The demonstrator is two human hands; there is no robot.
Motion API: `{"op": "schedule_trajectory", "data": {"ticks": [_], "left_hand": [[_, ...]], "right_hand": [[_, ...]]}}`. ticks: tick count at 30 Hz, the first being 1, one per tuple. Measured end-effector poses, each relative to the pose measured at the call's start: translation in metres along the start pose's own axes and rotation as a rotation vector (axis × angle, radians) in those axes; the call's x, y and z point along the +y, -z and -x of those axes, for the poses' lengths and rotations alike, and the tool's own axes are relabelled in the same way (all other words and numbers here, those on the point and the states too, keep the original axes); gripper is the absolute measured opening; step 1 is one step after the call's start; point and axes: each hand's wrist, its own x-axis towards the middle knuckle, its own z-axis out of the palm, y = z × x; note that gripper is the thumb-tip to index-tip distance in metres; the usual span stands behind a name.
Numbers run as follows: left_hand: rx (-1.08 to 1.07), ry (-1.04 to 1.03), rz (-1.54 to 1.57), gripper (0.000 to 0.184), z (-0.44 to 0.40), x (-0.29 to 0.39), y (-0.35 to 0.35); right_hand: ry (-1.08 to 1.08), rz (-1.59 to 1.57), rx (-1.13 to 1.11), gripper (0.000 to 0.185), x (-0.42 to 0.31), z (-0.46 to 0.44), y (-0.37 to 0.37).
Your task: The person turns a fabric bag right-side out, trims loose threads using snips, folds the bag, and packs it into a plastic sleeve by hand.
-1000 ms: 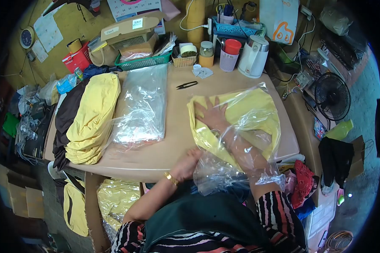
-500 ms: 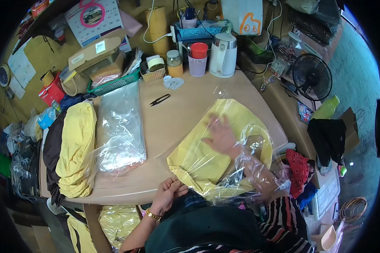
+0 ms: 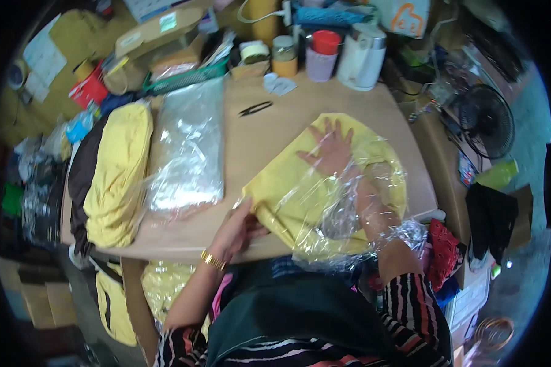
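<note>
A folded yellow cloth (image 3: pixel 300 177) lies on the table, partly inside a clear plastic bag (image 3: pixel 343 214). My right hand (image 3: pixel 332 150) is inside the bag, lying flat on the upper part of the cloth with fingers spread. Crinkled plastic surrounds my right forearm. At the cloth's lower left corner my left hand (image 3: pixel 236 229) is closed on the cloth's edge, thumb at the corner; its other fingers are partly hidden and slightly blurred. A stack of clear plastic bags (image 3: pixel 190 147) lies left of the cloth.
Yellow cloths (image 3: pixel 119 183) are piled at the table's left end beside dark cloth (image 3: pixel 84 177). Black thread snips (image 3: pixel 255 109) lie toward the back, near a white kettle (image 3: pixel 361 58) and a green basket (image 3: pixel 187 79). A black fan (image 3: pixel 487 119) stands at right.
My right hand has moved up inside the bag and now presses flat with spread fingers. My left hand has shifted from the bag's lower edge to the cloth's left corner. The view has tilted.
</note>
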Motion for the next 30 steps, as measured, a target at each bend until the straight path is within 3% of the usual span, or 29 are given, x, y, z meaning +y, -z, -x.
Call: {"op": "schedule_trajectory", "data": {"ticks": [4, 7, 11, 14, 16, 18, 22, 23, 25, 26, 28, 29, 30], "left_hand": [[0.126, -0.127, -0.065, 0.039, -0.027, -0.004, -0.010], [0.086, -0.265, -0.202, 0.033, -0.041, -0.017, 0.014], [0.100, -0.098, -0.188, 0.026, -0.012, -0.009, 0.025], [0.007, -0.045, -0.413, 0.026, 0.013, 0.021, 0.025], [0.430, -0.406, -1.386, 0.028, 0.025, 0.052, 0.016], [0.438, -0.852, -1.014, 0.039, -0.017, 0.041, 0.018], [0.497, -0.387, -1.442, 0.056, -0.057, 0.037, -0.028], [0.517, -0.410, -1.435, 0.056, -0.059, 0.041, -0.028], [0.257, -0.157, -1.519, 0.065, -0.054, 0.041, -0.026], [0.266, -0.154, -1.514, 0.065, -0.044, 0.045, -0.024], [-0.087, 0.040, -1.397, 0.057, -0.017, 0.061, -0.013], [-0.078, 0.031, -1.396, 0.057, -0.006, 0.056, -0.001], [-0.158, -0.095, -1.094, 0.052, 0.008, 0.044, 0.012]], "right_hand": [[-0.006, 0.025, -0.038, 0.087, 0.000, -0.006, -0.003], [0.012, -0.002, 0.089, 0.089, -0.002, -0.007, -0.007], [-0.032, -0.051, -0.067, 0.090, 0.000, -0.013, 0.003], [-0.028, -0.040, -0.092, 0.091, 0.001, -0.016, 0.003], [-0.030, -0.031, -0.108, 0.091, 0.001, -0.018, 0.000], [0.001, -0.047, -0.080, 0.090, -0.001, -0.019, -0.001], [0.037, -0.042, -0.009, 0.089, -0.006, -0.012, -0.006], [0.101, -0.049, 0.027, 0.089, -0.013, 0.006, -0.006], [0.210, -0.027, 0.017, 0.088, -0.030, 0.057, 0.005], [0.256, 0.004, -0.021, 0.088, -0.038, 0.088, 0.021], [0.359, 0.002, -0.076, 0.079, -0.038, 0.147, 0.022], [0.402, -0.027, -0.117, 0.082, -0.035, 0.170, 0.027], [0.441, -0.089, -0.162, 0.084, -0.030, 0.180, 0.038]]}}
